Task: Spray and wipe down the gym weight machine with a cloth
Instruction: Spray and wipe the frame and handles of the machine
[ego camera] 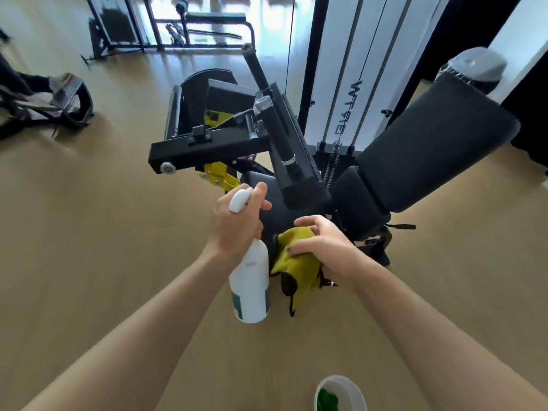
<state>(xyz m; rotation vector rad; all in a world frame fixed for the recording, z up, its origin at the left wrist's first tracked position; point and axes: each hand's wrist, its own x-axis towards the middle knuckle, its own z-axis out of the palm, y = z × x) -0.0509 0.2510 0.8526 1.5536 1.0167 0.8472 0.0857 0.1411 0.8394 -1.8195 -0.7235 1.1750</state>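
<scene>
The black weight machine [421, 143] fills the middle of the head view, with a padded backrest at right, a dark seat below it and handle bars at centre. My left hand [237, 223] grips the neck of a white spray bottle [250, 280], whose nozzle points toward the seat. My right hand [323, 244] holds a yellow cloth [299, 265] against the front edge of the seat pad [272, 215]; the cloth's lower part hangs down.
A white bucket [341, 393] with something green inside stands on the wooden floor at the bottom right. Another machine's base [59, 99] lies at the far left. A bench frame [201, 28] stands by the bright windows behind.
</scene>
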